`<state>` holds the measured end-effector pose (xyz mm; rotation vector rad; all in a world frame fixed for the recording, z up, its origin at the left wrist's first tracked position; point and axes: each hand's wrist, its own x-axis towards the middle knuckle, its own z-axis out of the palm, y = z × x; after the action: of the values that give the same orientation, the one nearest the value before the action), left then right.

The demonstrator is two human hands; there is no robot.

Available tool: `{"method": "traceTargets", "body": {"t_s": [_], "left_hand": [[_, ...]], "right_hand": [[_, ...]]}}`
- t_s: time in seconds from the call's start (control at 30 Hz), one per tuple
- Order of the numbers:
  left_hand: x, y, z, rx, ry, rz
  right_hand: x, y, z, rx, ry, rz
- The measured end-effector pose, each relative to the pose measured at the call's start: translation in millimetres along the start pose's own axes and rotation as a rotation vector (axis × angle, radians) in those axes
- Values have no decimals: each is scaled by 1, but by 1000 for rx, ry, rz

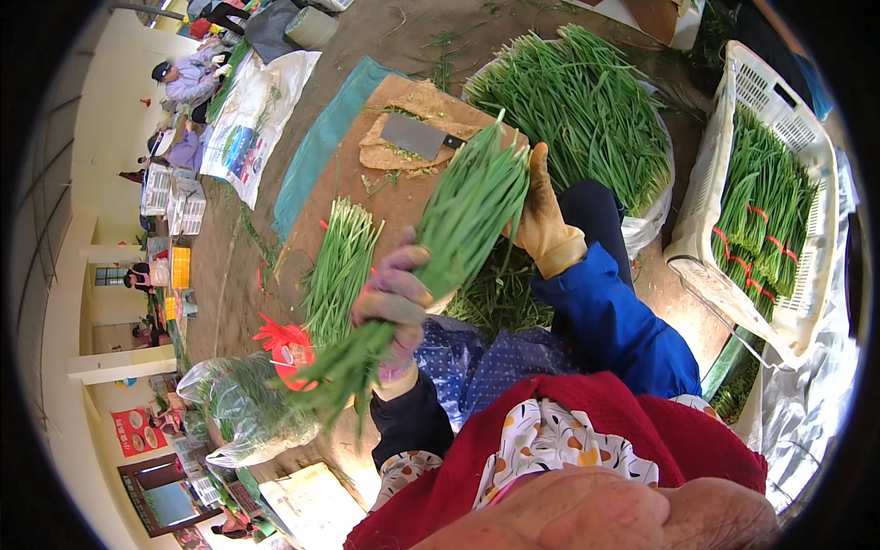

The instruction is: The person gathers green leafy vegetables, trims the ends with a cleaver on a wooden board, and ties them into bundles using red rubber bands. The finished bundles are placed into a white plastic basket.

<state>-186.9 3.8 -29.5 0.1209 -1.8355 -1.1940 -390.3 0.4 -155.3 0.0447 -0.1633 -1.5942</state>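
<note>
My left hand (395, 302), in a stained purple-and-cream glove, grips a bundle of garlic chives (474, 199) around its leafy part. The leaf tips (344, 378) trail down to the left and look blurred. At the pale stem ends, my right hand (550, 213) in a stained yellowish glove touches the bundle, thumb raised; its fingers are hidden behind the leaves. Beyond the bundle, a cleaver (412, 135) with a black handle lies on a tan cloth (375, 148) on a brown board (344, 172). Another bunch of chives (342, 268) lies beside my left hand.
A big heap of chives (570, 110) stands ahead to the right. Red-banded bunches fill part of a white plastic crate (694, 213) at right. Red ties (292, 350) and a clear bag of greens (254, 405) are at left. Other people (185, 82) sit farther off.
</note>
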Motion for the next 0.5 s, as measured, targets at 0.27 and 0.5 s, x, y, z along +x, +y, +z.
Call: {"method": "traceTargets", "body": {"t_s": [0.27,0.5], "left_hand": [[-58,29,0,-1087,312,-359],[-115,53,-8,-114,194,-198]], "right_hand": [[3,-3,-24,128,71,53],[-2,47,-30,26,178,290]]}}
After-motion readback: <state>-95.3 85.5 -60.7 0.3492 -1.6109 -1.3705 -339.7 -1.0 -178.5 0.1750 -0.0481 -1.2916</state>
